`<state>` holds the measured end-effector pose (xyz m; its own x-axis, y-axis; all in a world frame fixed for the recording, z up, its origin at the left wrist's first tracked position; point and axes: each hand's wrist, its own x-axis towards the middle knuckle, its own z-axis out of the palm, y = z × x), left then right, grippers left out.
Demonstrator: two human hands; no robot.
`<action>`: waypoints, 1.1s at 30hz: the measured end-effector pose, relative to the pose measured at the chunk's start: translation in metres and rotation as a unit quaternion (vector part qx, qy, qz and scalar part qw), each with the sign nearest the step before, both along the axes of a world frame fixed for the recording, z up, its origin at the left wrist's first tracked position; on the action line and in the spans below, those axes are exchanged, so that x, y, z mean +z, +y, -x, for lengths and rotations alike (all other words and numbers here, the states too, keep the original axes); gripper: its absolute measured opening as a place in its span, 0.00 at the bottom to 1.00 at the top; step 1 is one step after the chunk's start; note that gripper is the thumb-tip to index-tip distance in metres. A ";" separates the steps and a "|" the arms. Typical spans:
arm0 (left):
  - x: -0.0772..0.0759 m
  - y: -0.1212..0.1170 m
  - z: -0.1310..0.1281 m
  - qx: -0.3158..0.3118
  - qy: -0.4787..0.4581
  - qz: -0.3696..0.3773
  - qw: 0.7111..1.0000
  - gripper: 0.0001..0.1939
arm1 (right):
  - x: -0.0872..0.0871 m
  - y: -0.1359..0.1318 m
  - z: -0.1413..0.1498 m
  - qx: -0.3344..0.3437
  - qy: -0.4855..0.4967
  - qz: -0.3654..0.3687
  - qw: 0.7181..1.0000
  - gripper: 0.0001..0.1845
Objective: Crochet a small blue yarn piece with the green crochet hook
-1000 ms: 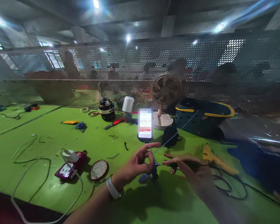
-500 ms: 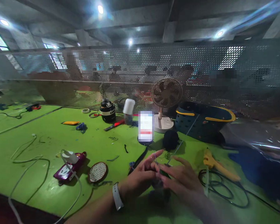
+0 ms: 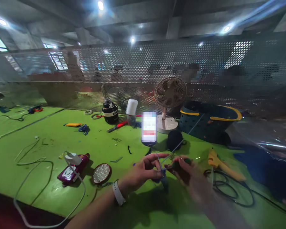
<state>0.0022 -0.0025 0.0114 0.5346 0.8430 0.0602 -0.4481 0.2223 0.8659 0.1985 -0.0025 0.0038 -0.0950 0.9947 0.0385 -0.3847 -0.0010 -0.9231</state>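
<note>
My left hand (image 3: 141, 171), with a white band on its wrist, pinches a small blue crochet piece (image 3: 164, 181) between thumb and finger. A light blue strand of yarn (image 3: 193, 128) runs from the basket down to the left forefinger, which is stretched out under it. Just to the right, my right hand (image 3: 195, 176) is closed around a crochet hook (image 3: 175, 163) with a green handle. The hook's tip points at the blue piece; whether it touches the yarn is too blurred to tell. Behind the hands lies a dark ball of yarn (image 3: 174, 140).
A lit phone (image 3: 149, 127) stands ahead, before a fan (image 3: 170, 93) and a dark blue basket (image 3: 205, 125). Right of my hands lies a yellow glue gun (image 3: 225, 167) with its cable. A purple power bank-like device (image 3: 72, 170) and a round studded disc (image 3: 101, 174) lie left.
My hands have moved apart, the right one drawing to the right with the hook. The blue piece and the hook's green handle now show more clearly, and the yarn strand has shifted.
</note>
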 end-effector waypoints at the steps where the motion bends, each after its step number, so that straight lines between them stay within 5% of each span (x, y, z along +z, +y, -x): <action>1: 0.000 -0.002 -0.001 0.010 0.018 -0.008 1.000 0.31 | -0.002 -0.001 0.005 -0.001 0.005 0.004 1.000 0.07; 4: 0.001 -0.006 -0.005 0.036 0.045 -0.019 0.998 0.35 | -0.003 -0.006 0.013 -0.062 -0.098 -0.155 0.981 0.05; 7: -0.002 -0.008 -0.009 0.037 0.043 -0.014 0.998 0.37 | 0.002 -0.006 0.012 -0.077 -0.232 -0.379 0.893 0.06; 9: -0.005 -0.007 -0.008 0.027 0.055 -0.017 0.998 0.37 | 0.005 -0.005 0.010 -0.068 -0.254 -0.443 0.857 0.08; 14: -0.007 0.002 0.008 0.046 0.163 -0.146 0.975 0.38 | 0.008 -0.011 0.008 -0.110 -0.218 -0.407 0.880 0.08; 19: 0.006 0.015 0.028 -0.049 0.168 -0.243 0.954 0.38 | 0.010 -0.026 0.012 -0.033 -0.079 -0.239 0.967 0.04; 22: 0.014 0.014 0.027 -0.078 0.034 -0.221 0.972 0.32 | 0.014 -0.033 0.014 0.035 -0.002 -0.168 0.985 0.06; 25: 0.018 0.003 0.020 -0.081 -0.050 -0.176 0.980 0.38 | 0.020 -0.037 0.016 0.066 -0.004 -0.218 0.974 0.05; 28: 0.020 -0.010 0.016 -0.078 -0.062 -0.108 0.989 0.47 | 0.023 -0.038 0.019 0.011 -0.039 -0.295 0.955 0.06; 33: 0.031 -0.021 0.012 0.033 -0.008 -0.004 0.999 0.52 | 0.014 -0.038 0.022 -0.089 -0.102 -0.264 0.955 0.06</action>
<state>-0.0098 -0.0230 0.0419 0.4773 0.8755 0.0761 -0.4753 0.1844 0.8603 0.1761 -0.0410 0.0179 0.0142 0.8426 0.5383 -0.1466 0.5343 -0.8325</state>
